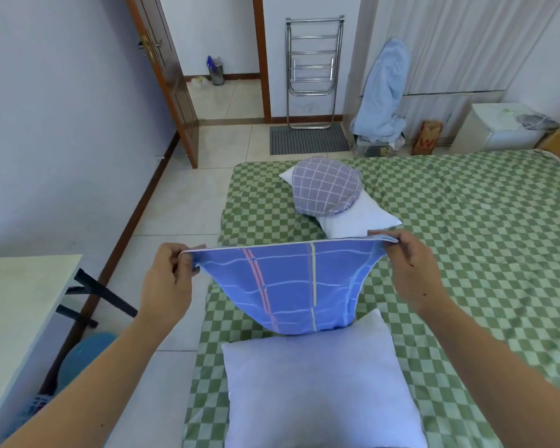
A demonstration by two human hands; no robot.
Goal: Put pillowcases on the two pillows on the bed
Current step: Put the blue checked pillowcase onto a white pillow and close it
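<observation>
Here, at the far left, a pale bench (23, 305) stands beside the bed (466, 237), with a blue round seat (84, 357) on the floor below it. The left hand (165, 279) pinches the left corner of a blue plaid pillowcase (291, 286), its fingers (183, 268) curled and clamped on the hem. The pillowcase is stretched flat in the air between both hands, its lower end sagging onto the top edge of a bare white pillow (314, 389) that lies on the green checked bedspread just in front of the person. Beyond the pillowcase, a second white pillow (359, 218) lies farther up the bed with a grey checked pillowcase (325, 185) bunched on top of it. The right hand (408, 270) grips the right corner, fingers clamped on the hem.
</observation>
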